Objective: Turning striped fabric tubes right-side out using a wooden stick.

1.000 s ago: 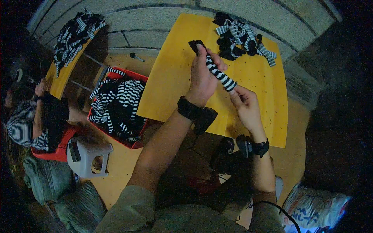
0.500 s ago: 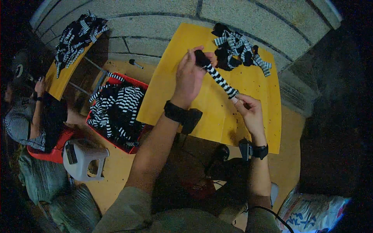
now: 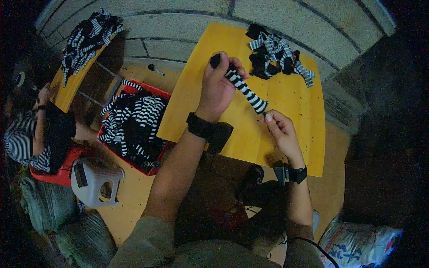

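Right hand (image 3: 285, 136) and left hand (image 3: 216, 94) gripping a striped knit tube (image 3: 247, 92).
Right thumb and fingertips pinch its lower end; left fingers close around its black end. It slants above a yellow table (image 3: 187, 98) bearing a striped pile (image 3: 273, 50).

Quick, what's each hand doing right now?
Left hand: closed, holding a striped knit piece near its black end.
Right hand: closed, pinching its other end.
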Demonstrator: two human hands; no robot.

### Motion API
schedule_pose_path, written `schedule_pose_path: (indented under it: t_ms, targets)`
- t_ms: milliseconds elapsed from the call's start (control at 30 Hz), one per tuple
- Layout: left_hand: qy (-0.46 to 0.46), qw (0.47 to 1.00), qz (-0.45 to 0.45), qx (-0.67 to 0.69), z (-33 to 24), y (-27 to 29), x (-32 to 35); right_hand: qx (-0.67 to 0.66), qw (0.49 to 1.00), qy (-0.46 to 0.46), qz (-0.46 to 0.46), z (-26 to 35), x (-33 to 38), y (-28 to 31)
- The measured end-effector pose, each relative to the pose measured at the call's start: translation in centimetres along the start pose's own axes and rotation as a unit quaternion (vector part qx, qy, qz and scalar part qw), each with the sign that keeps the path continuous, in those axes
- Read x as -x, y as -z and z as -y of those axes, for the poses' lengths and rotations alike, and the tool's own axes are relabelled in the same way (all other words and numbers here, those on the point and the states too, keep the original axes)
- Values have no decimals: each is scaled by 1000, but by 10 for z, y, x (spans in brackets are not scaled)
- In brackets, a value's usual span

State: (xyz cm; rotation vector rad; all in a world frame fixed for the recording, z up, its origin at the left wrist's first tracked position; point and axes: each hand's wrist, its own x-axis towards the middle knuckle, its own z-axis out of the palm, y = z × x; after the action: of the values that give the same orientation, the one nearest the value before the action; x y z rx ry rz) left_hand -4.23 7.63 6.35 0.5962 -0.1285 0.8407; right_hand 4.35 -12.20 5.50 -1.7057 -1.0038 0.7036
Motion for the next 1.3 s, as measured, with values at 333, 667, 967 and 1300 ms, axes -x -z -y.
schedule_pose_path:
  t_ms: [333, 667, 967, 1300]
  targets:
    - [37, 997, -55, -40, 11, -16, 5, -76, 996, 0, -48, 1, 1, -37]
    - [42, 999, -13, -22, 15, -11, -2, -31, 996, 45, -72, 2, -10, -25]
    - [16, 992, -52, -115, 13, 3, -7, 128, 973, 72, -176, 5, 0, -11]
    - [-9, 999, -18, -51, 11, -7, -3, 42, 994, -10, -99, 3, 4, -13]
